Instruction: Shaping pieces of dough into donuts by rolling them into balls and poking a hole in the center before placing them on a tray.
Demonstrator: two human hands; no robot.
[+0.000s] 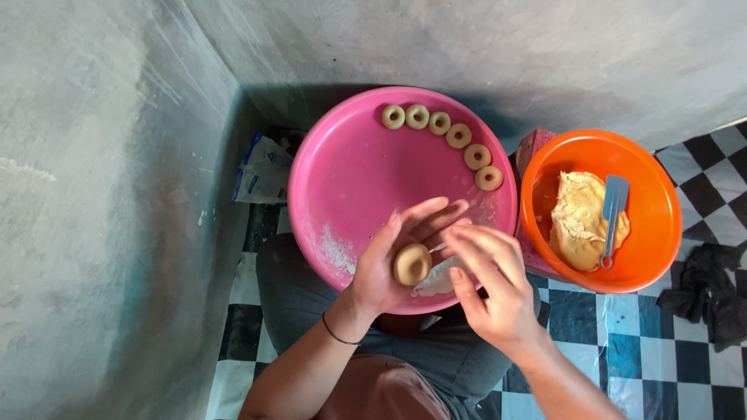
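Observation:
A round ball of pale dough rests in the palm of my left hand, whose fingers are spread flat over the near edge of a big pink tray. My right hand hovers just to the right of the ball, fingers apart and holding nothing. Several ring-shaped dough pieces lie in a curved row along the tray's far right rim. A patch of flour dusts the tray near my left hand.
An orange bowl on the right holds a lump of dough and a blue spatula. A plastic bag lies left of the tray. Dark cloth sits on the checkered floor. Grey walls close in at left and back.

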